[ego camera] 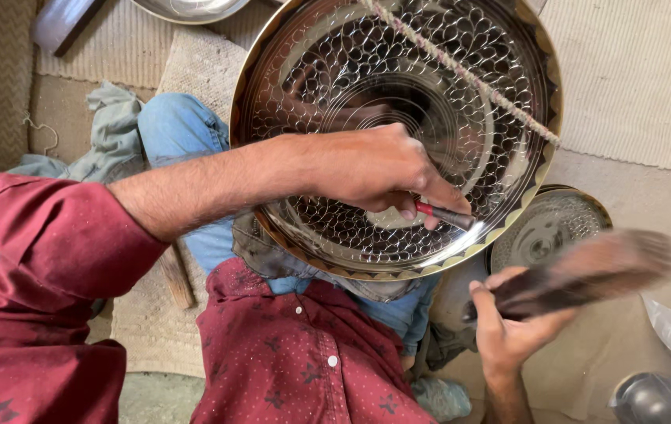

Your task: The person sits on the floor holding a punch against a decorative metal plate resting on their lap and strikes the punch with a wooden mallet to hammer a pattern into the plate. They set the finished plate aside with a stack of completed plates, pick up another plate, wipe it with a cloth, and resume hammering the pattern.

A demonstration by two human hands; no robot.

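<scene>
Across the person's lap, a large engraved metal tray [398, 118] is resting tilted on the blue-jeaned knee — the left hand [374, 169] is pinching a red-handled chisel [444, 215] closed against its patterned face, while the right hand [512, 326] is gripping a blurred wooden mallet [586, 271] — fingers wrapped tight — just below the rim.
</scene>
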